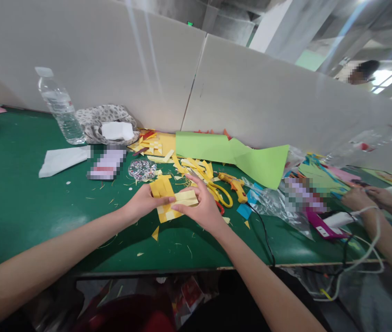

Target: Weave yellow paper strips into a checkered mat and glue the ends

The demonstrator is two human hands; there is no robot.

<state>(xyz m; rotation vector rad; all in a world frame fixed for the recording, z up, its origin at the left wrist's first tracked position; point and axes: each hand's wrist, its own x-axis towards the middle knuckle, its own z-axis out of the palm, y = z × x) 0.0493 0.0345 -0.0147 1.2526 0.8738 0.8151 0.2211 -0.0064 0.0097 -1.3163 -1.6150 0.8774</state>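
Note:
A woven piece of yellow and orange paper strips [168,199] is held just above the green table [16,203]. My left hand [144,202] pinches its left side. My right hand [201,208] grips the pale yellow strips on its right side. Yellow-handled scissors [221,192] and an orange glue gun [234,184] lie just right of my right hand. Loose yellow strips [196,167] are scattered behind the hands.
A water bottle [59,108], a patterned cloth [104,121], white paper [62,159] and a round dish of beads [142,169] sit at the back left. Green paper sheets [237,154] lie at the back. Another person's hands [367,197] work at the right among cables and plastic.

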